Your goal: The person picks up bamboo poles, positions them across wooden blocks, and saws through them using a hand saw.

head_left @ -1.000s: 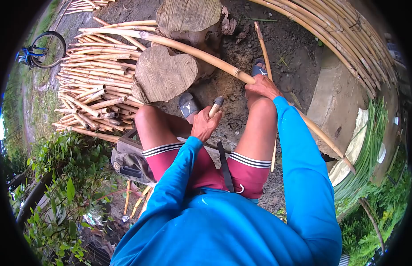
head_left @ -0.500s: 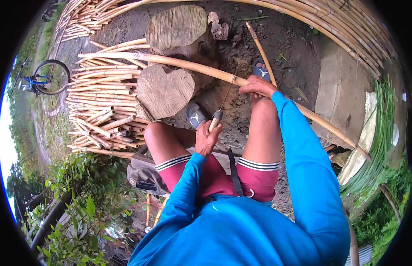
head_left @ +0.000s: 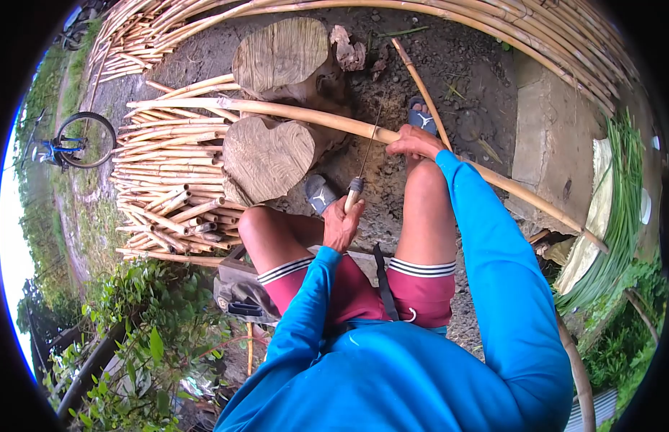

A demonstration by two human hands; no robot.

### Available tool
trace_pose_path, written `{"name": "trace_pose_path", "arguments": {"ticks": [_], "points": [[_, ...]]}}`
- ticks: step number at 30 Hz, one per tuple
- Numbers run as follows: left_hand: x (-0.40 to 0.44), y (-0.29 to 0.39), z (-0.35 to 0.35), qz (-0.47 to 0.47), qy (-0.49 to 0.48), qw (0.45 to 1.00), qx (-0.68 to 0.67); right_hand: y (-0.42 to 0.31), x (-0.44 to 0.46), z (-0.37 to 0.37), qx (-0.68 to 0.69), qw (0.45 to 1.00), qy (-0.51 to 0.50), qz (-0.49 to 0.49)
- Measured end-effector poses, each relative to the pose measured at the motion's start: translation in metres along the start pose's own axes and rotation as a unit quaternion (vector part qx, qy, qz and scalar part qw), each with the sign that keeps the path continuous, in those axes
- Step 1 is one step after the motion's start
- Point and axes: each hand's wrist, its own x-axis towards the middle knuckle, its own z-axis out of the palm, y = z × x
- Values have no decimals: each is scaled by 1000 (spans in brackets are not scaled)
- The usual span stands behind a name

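Observation:
My left hand is wrapped round the pale handle of a thin-bladed cutting tool, dark-banded where the blade starts. Its narrow blade points away from me and crosses the bamboo pole, just left of my right hand. Seen nearly edge-on, the blade does not show whether it has teeth. My right hand grips the pole from above, over my right knee. The pole slants from the upper left down to the right, passing over a heart-shaped wooden stump.
A second stump stands farther off. Stacked cut bamboo lies at left, with long poles along the top right. Another bamboo stick lies by my right sandal. Concrete block and green strands are at right; a bicycle is at left.
The view has shifted slightly. My left hand and the tool's handle are a little closer to the pole, the blade still across it. My right hand keeps its grip.

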Motion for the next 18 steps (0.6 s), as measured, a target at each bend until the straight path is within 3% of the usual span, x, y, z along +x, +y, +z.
{"name": "trace_pose_path", "arguments": {"ticks": [4, 12, 18], "points": [[-7, 13, -3, -24, 10, 1000, 11, -5, -4, -1, 11, 1000, 11, -1], [-67, -24, -17, 2, 37, 999, 39, -4, -4, -1, 1, 1000, 9, -9], [-27, -29, -9, -45, 14, 998, 40, 5, 7, 2, -15, 1000, 0, -10]]}}
